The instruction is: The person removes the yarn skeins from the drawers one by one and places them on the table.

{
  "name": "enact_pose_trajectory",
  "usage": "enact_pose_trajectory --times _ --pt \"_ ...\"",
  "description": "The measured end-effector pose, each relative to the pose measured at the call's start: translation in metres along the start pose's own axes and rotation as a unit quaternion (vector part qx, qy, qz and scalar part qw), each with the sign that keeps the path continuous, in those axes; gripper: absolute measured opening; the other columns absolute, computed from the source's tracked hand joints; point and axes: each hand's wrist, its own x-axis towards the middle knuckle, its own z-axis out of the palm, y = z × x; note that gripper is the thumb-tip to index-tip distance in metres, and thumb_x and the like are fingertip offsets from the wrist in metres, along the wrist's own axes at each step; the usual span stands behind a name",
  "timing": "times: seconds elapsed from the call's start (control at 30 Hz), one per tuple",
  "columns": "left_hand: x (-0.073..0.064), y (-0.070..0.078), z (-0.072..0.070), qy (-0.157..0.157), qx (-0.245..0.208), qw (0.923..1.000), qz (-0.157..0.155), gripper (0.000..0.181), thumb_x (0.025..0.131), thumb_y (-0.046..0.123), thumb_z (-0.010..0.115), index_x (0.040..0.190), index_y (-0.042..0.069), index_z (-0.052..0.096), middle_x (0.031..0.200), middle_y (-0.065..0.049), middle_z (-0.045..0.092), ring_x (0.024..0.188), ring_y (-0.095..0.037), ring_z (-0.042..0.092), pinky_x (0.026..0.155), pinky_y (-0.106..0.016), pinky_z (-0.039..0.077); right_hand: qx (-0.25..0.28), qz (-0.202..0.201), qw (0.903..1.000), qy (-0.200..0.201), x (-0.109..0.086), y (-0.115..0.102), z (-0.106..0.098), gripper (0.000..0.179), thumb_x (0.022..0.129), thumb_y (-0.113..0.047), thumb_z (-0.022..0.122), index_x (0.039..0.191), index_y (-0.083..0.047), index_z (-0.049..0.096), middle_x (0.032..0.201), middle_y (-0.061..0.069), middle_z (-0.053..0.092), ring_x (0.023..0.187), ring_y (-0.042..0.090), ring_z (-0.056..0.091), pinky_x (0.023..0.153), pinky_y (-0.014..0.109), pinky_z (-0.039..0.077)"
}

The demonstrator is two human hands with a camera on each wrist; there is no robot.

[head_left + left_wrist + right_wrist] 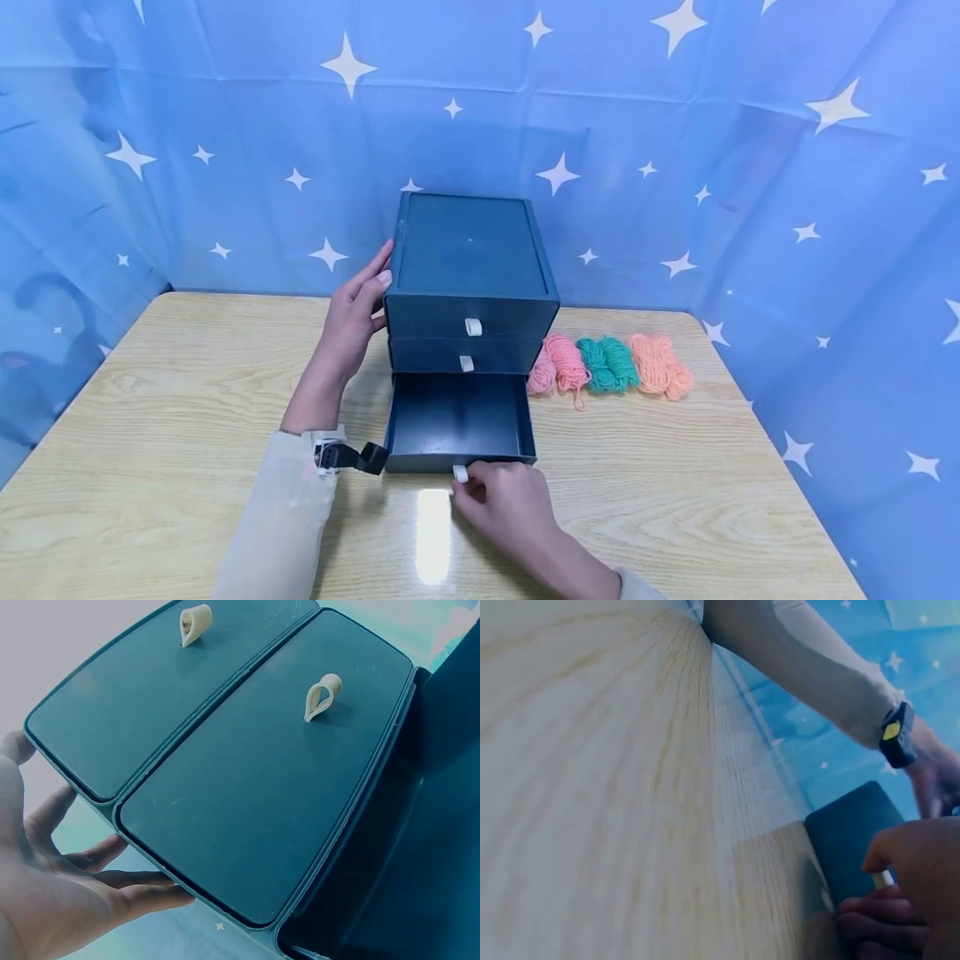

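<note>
A dark blue drawer cabinet (472, 250) with three drawers stands on the table. Its bottom drawer (457, 417) is pulled out, and its bare floor shows; the upper two are closed. My right hand (510, 500) pinches the white pull tab (460, 473) of that bottom drawer between thumb and curled fingers, also seen on the tab (883, 880) in the right wrist view. Against the cabinet's left side rests my left hand (351, 325), its fingers spread and mostly straight. In the left wrist view, looped tabs (324, 697) stick out from the closed drawers.
Right of the cabinet lie skeins of yarn: pink (566, 360), green (607, 364) and peach (660, 365). The cabinet partly covers the leftmost pink one. A blue curtain with white stars (450, 108) hangs behind the wooden table (675, 483).
</note>
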Motion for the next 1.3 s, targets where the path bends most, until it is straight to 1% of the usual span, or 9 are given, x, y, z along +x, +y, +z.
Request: enact_pose_trajectory --times 0.2,0.47,0.63,0.73,0.87,0.97,1.13,1.2,1.3 --pt "-0.002 -0.002 0.000 0.001 0.007 1.0000 0.001 0.049 0.105 0.039 0.044 0.153 0.044 0.039 0.167 0.009 0.029 0.151 -0.027 0.036 0.116 -0.059 0.038 0.026 -0.033 0.9978 0.051 0.001 0.010 0.013 0.030 0.071 -0.020 0.082 0.056 -0.026 0.057 0.051 -0.019 0.054 0.051 -0.012 0.038 0.048 0.006 0.025" --pt "0.000 -0.002 -0.001 -0.002 0.015 0.9998 0.011 0.048 0.105 0.041 0.044 0.152 0.046 0.039 0.167 0.010 0.028 0.150 -0.026 0.038 0.115 -0.059 0.039 0.056 -0.048 0.9914 0.108 0.010 0.021 0.031 0.022 0.071 -0.017 0.080 0.061 -0.022 0.061 0.055 -0.014 0.058 0.052 -0.008 0.044 0.048 0.008 0.030" --pt "0.002 0.003 -0.002 -0.002 0.014 0.9998 0.016 0.049 0.105 0.041 0.044 0.153 0.045 0.038 0.167 0.010 0.028 0.150 -0.026 0.038 0.116 -0.058 0.038 0.063 -0.058 0.9869 0.137 0.025 0.029 0.039 0.017 0.073 -0.017 0.077 0.064 -0.020 0.063 0.055 -0.012 0.057 0.051 -0.005 0.044 0.048 0.010 0.031" --pt "0.004 0.006 -0.002 0.000 0.012 0.9997 0.021 0.049 0.104 0.041 0.045 0.153 0.045 0.038 0.167 0.008 0.029 0.148 -0.028 0.041 0.116 -0.057 0.039 0.066 -0.055 0.9865 0.140 0.035 0.032 0.041 0.012 0.075 -0.018 0.076 0.067 -0.018 0.066 0.056 -0.011 0.058 0.051 -0.003 0.046 0.048 0.012 0.033" --pt "0.004 0.008 -0.001 0.000 0.004 0.9997 0.025 0.049 0.104 0.041 0.045 0.152 0.045 0.039 0.167 0.004 0.031 0.145 -0.033 0.045 0.115 -0.057 0.040 0.072 -0.037 0.9878 0.133 0.044 0.036 0.041 0.007 0.077 -0.018 0.075 0.072 -0.017 0.071 0.059 -0.009 0.062 0.052 -0.001 0.050 0.048 0.014 0.037" --pt "0.001 0.007 0.001 0.000 0.000 0.9998 0.020 0.049 0.104 0.041 0.045 0.153 0.044 0.039 0.167 0.005 0.030 0.146 -0.034 0.044 0.116 -0.057 0.038 0.076 -0.025 0.9892 0.123 0.044 0.039 0.041 0.007 0.079 -0.019 0.075 0.073 -0.017 0.072 0.060 -0.009 0.062 0.053 -0.001 0.050 0.049 0.014 0.037" --pt "-0.005 -0.001 0.004 -0.006 0.001 1.0000 0.001 0.049 0.104 0.040 0.043 0.153 0.045 0.038 0.168 0.006 0.027 0.147 -0.032 0.042 0.117 -0.057 0.038 0.081 -0.017 0.9900 0.114 0.039 0.042 0.044 0.008 0.079 -0.017 0.075 0.072 -0.017 0.072 0.060 -0.009 0.062 0.053 -0.002 0.048 0.049 0.012 0.036" --pt "-0.003 -0.002 0.003 -0.005 0.003 1.0000 0.003 0.048 0.104 0.041 0.043 0.152 0.047 0.038 0.168 0.004 0.027 0.146 -0.034 0.043 0.116 -0.057 0.040 0.083 -0.015 0.9898 0.115 0.041 0.043 0.045 0.007 0.080 -0.017 0.075 0.073 -0.017 0.072 0.062 -0.009 0.064 0.053 -0.001 0.050 0.050 0.013 0.037" --pt "0.002 0.002 0.001 0.001 0.005 0.9999 0.011 0.048 0.104 0.043 0.044 0.152 0.048 0.039 0.168 0.002 0.027 0.145 -0.038 0.044 0.115 -0.058 0.040 0.087 -0.015 0.9894 0.115 0.050 0.044 0.046 0.008 0.082 -0.018 0.074 0.074 -0.016 0.073 0.063 -0.008 0.065 0.054 0.000 0.051 0.050 0.015 0.039"
